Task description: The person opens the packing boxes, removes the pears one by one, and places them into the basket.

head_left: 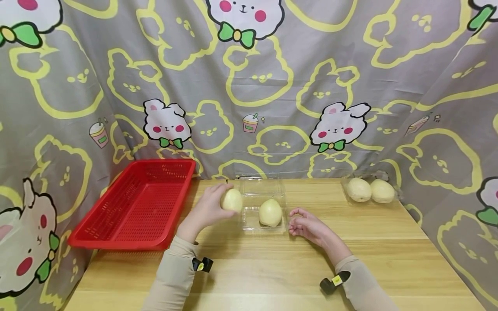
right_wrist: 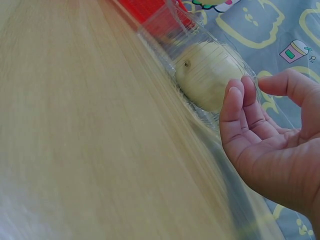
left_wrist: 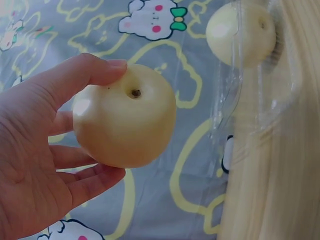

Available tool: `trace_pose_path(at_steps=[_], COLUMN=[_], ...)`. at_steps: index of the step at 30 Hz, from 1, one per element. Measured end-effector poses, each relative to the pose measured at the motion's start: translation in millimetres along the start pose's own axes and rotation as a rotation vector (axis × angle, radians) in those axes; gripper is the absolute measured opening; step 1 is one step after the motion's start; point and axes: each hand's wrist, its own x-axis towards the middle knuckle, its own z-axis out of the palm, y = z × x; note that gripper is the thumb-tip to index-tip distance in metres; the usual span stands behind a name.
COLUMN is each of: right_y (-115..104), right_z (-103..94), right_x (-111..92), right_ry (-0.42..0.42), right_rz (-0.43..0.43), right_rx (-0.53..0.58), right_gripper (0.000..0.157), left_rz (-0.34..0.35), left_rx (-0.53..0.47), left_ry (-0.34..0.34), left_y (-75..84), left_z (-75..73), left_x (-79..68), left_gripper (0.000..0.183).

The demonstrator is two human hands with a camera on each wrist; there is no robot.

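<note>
My left hand [head_left: 210, 209] grips a pale yellow pear [left_wrist: 127, 117] between thumb and fingers, just left of a clear plastic clamshell box [head_left: 249, 224]. In the left wrist view the thumb lies near a small dark hollow in the fruit's end. Inside the box, on its right side, sits another pear [head_left: 270, 212]; the lid stands raised at the back. Close to the box's right side is my right hand [head_left: 307, 226], its fingers loosely curled and holding nothing. Whether those fingertips touch the box, I cannot tell.
At the left of the wooden table stands a red plastic basket [head_left: 136, 211] with perforated walls. A second clear box [head_left: 397, 190] with two pears [head_left: 359, 190] is at the back right. A patterned grey curtain [head_left: 272, 116] hangs behind and along both sides.
</note>
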Motion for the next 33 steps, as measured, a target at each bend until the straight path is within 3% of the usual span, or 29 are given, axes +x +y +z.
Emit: trace_pose_path(at_steps=[16,27,33], right_y=[1,0,-1], right_z=[0.6,-0.6,-0.6], right_x=[-1,1,0], right_ry=[-0.006,0.007,0.001], right_rz=[0.013,0.009,0.014], right_rx=[0.002,-0.001,0.002], right_gripper=[0.026,0.026,0.026], left_rz=[0.091,0.03,0.044], left_rx=[0.076,0.089,0.126], left_ry=[0.056,0.021,0.033], left_y=[-2.6,-3.4,-5.9], left_z=[-14.8,-32.0,-41.6], left_x=[0.4,0.5,1.8], left_gripper=[0.073,0.073,0.073])
